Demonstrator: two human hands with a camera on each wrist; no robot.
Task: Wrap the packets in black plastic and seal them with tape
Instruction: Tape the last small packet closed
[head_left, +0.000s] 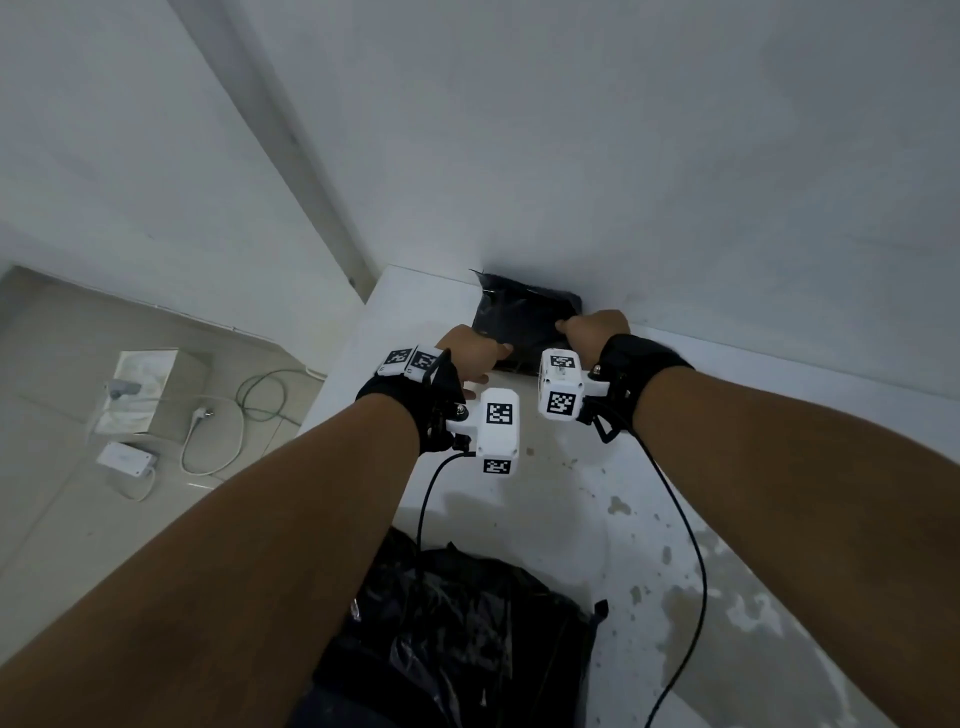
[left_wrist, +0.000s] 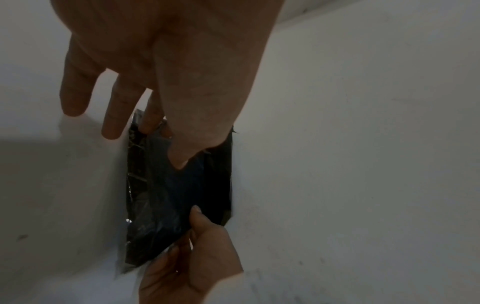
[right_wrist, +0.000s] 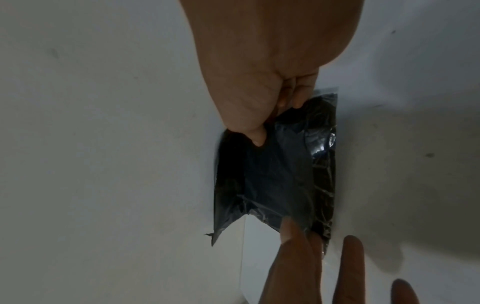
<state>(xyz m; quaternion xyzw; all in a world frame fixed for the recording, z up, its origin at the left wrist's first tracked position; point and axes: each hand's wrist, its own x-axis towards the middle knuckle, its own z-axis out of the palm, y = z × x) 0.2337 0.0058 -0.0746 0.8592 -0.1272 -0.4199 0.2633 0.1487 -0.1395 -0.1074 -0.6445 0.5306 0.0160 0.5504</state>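
A black plastic-wrapped packet (head_left: 524, 312) lies at the far edge of the white table (head_left: 545, 499), right against the wall. My left hand (head_left: 480, 358) pinches its left end between thumb and a finger while the other fingers stay straight; the left wrist view shows this hand (left_wrist: 166, 142) on the packet (left_wrist: 176, 195). My right hand (head_left: 574, 328) pinches the right end. In the right wrist view its curled fingers (right_wrist: 298, 102) and thumb grip the packet (right_wrist: 275, 174). A heap of loose black plastic (head_left: 457, 639) lies at the near table edge.
The white wall (head_left: 675, 182) rises directly behind the packet. The table's left edge drops to a tiled floor with a white adapter (head_left: 127, 458), looped cables (head_left: 218, 431) and an open box (head_left: 145, 389). Stains mark the tabletop at the right.
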